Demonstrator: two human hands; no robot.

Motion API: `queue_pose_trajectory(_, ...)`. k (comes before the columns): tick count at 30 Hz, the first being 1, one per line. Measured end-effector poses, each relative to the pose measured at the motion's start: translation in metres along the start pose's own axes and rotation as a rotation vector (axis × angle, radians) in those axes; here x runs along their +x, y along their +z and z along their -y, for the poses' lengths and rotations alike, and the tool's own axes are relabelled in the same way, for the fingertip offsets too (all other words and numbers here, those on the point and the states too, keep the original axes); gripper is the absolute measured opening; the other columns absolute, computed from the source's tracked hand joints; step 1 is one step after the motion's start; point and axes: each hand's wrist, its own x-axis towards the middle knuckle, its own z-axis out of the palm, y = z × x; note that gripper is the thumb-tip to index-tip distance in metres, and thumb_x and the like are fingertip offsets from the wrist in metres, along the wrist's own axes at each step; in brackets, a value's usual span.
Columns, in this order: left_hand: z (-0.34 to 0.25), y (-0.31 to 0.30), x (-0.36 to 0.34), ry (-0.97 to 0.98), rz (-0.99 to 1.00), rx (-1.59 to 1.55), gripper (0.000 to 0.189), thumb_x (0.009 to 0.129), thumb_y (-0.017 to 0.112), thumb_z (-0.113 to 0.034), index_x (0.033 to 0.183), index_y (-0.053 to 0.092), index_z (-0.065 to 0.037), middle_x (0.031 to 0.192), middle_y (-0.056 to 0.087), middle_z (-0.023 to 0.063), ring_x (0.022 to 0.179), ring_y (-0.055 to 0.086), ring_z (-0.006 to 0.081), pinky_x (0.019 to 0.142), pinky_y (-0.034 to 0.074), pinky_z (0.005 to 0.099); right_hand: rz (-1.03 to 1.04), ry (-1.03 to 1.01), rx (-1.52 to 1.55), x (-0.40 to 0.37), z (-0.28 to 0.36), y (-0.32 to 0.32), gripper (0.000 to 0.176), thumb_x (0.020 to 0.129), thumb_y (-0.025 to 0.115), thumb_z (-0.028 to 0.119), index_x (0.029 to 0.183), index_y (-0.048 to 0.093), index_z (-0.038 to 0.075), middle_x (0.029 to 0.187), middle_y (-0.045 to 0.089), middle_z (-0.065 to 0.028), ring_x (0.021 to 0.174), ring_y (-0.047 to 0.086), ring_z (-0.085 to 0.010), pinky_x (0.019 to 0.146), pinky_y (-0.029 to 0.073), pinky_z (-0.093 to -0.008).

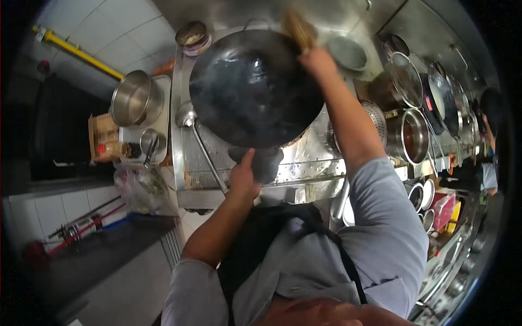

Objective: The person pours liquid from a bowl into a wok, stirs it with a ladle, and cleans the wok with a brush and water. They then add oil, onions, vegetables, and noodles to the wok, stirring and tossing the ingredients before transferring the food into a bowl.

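A large black wok sits on the steel stove, with faint steam over its shiny inside. My left hand is closed at its near rim, thumb pointing up, on a dark cloth; the wok's near handle is not visible. At the far right of the wok, my right hand grips a bamboo wok brush, whose bristle end is blurred. Left of the wok lies a steel ladle, its long handle slanting down close to my left hand.
On the left are a steel pot, a small saucepan and a bowl. To the right stand a round basin, a perforated strainer and a pot of brown liquid. Another person is at far right.
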Motion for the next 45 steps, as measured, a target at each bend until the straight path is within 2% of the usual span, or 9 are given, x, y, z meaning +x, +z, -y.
queue_pose_trajectory(5, -0.030, 0.047, -0.036, -0.132, -0.071, -0.173, 0.042, 0.097, 0.067, -0.025, 0.122, 0.059, 0.008, 0.115, 0.068, 0.0146, 0.103, 0.068, 0.0258, 0.088, 0.056, 0.0374, 0.336, -0.623, 0.070, -0.114, 0.033, 0.031, 0.075, 0.081, 0.075, 0.038, 0.149, 0.047, 0.023, 0.121, 0.064, -0.0249, 0.112, 0.063, -0.0403, 0.100, 0.049, -0.0471)
queue_pose_trajectory(8, -0.017, 0.034, -0.028, -0.147, 0.050, -0.230, 0.042, 0.097, 0.067, -0.025, 0.122, 0.058, 0.008, 0.116, 0.068, 0.0148, 0.105, 0.068, 0.0264, 0.089, 0.056, 0.0381, 0.726, -0.393, -0.596, -0.076, 0.007, 0.011, 0.074, 0.084, 0.072, 0.036, 0.151, 0.044, 0.022, 0.115, 0.068, -0.0228, 0.112, 0.064, -0.0363, 0.099, 0.051, -0.0474)
queue_pose_trajectory(15, -0.006, 0.030, -0.015, -0.157, 0.019, -0.216, 0.048, 0.095, 0.069, -0.029, 0.122, 0.057, 0.010, 0.115, 0.068, 0.0158, 0.102, 0.068, 0.0273, 0.089, 0.056, 0.0397, -0.268, -0.178, -0.067, -0.028, 0.008, 0.035, 0.080, 0.087, 0.072, 0.031, 0.155, 0.030, 0.022, 0.118, 0.060, -0.0263, 0.099, 0.067, -0.0423, 0.082, 0.057, -0.0496)
queue_pose_trajectory(23, -0.017, -0.012, -0.021, -0.081, 0.171, 0.068, 0.056, 0.083, 0.071, 0.000, 0.135, 0.051, 0.001, 0.120, 0.067, 0.0157, 0.107, 0.067, 0.0289, 0.095, 0.053, 0.0371, 0.820, -0.573, 0.111, -0.108, 0.026, 0.039, 0.069, 0.077, 0.071, 0.025, 0.143, 0.054, 0.014, 0.108, 0.072, -0.0166, 0.098, 0.070, -0.0295, 0.082, 0.055, -0.0462)
queue_pose_trajectory(26, -0.040, 0.029, -0.033, -0.301, 0.295, -0.122, 0.043, 0.101, 0.057, -0.030, 0.132, 0.056, 0.000, 0.125, 0.067, 0.0113, 0.108, 0.067, 0.0283, 0.098, 0.051, 0.0370, 0.230, -0.130, -0.420, -0.060, -0.007, 0.006, 0.047, 0.088, 0.059, 0.018, 0.135, 0.060, 0.011, 0.112, 0.066, -0.0159, 0.104, 0.068, -0.0317, 0.084, 0.056, -0.0417)
queue_pose_trajectory(30, -0.049, 0.039, -0.039, -0.288, 0.082, 0.284, 0.047, 0.104, 0.049, -0.044, 0.124, 0.062, -0.003, 0.122, 0.067, 0.0085, 0.109, 0.065, 0.0265, 0.097, 0.051, 0.0426, -0.309, -0.002, 0.052, -0.064, 0.012, 0.002, 0.072, 0.090, 0.058, 0.018, 0.156, 0.029, 0.016, 0.115, 0.057, -0.0216, 0.093, 0.066, -0.0352, 0.080, 0.057, -0.0453)
queue_pose_trajectory(35, -0.044, 0.048, -0.038, -0.275, 0.022, 0.076, 0.043, 0.100, 0.056, -0.044, 0.123, 0.064, -0.008, 0.123, 0.069, 0.0065, 0.111, 0.066, 0.0256, 0.095, 0.051, 0.0449, 0.474, -0.332, -0.161, -0.108, 0.044, 0.091, 0.044, 0.078, 0.073, 0.025, 0.120, 0.070, 0.012, 0.112, 0.071, -0.0175, 0.101, 0.070, -0.0326, 0.086, 0.056, -0.0447)
queue_pose_trajectory(41, -0.046, 0.035, -0.034, -0.261, 0.220, 0.139, 0.040, 0.100, 0.058, -0.042, 0.126, 0.062, -0.012, 0.125, 0.068, 0.0026, 0.112, 0.066, 0.0244, 0.094, 0.051, 0.0440, 0.958, -0.614, -0.146, -0.068, 0.020, 0.026, 0.073, 0.073, 0.074, 0.022, 0.143, 0.055, 0.017, 0.127, 0.067, -0.0152, 0.111, 0.065, -0.0278, 0.094, 0.051, -0.0453)
queue_pose_trajectory(45, -0.045, 0.041, -0.041, -0.251, 0.139, 0.145, 0.040, 0.100, 0.058, -0.042, 0.125, 0.063, -0.012, 0.122, 0.069, 0.0025, 0.111, 0.066, 0.0238, 0.089, 0.052, 0.0440, -0.130, -0.145, -0.231, -0.041, -0.010, 0.009, 0.073, 0.085, 0.066, 0.020, 0.152, 0.038, 0.013, 0.120, 0.060, -0.0213, 0.101, 0.067, -0.0343, 0.083, 0.056, -0.0458)
